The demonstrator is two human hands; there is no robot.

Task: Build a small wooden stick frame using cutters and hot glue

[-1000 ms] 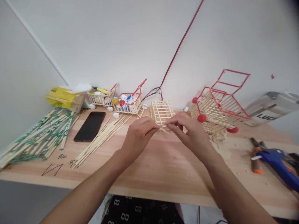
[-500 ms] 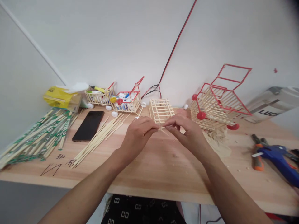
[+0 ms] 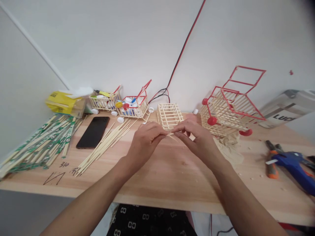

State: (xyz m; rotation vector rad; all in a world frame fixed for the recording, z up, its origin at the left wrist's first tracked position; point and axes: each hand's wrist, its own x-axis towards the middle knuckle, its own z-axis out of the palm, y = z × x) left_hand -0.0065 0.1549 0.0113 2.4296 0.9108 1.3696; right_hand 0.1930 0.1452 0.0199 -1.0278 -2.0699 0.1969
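A small basket of glued wooden sticks (image 3: 169, 114) lies on the table against the wall. At its near edge, my left hand (image 3: 149, 137) is closed, thumb and fingertips pinched together. My right hand (image 3: 193, 134) pinches in the same way from the other side, its fingertips almost meeting the left ones. What lies in the two pinches is too small and too covered to make out. A thin stick end pokes out just below the fingertips. The basket's near edge is partly hidden behind my hands.
Loose sticks (image 3: 105, 147), a phone (image 3: 93, 132) and bagged chopsticks (image 3: 41, 144) lie left. Two small stick carts hold bottle caps (image 3: 133, 101). A larger red-trimmed cart (image 3: 228, 111) stands right, near pliers (image 3: 272, 160) and a blue glue gun (image 3: 295, 168).
Both hands stay in nearly the same place, still pinched at the basket's near edge. The view has shifted very slightly; nothing else visibly moved.
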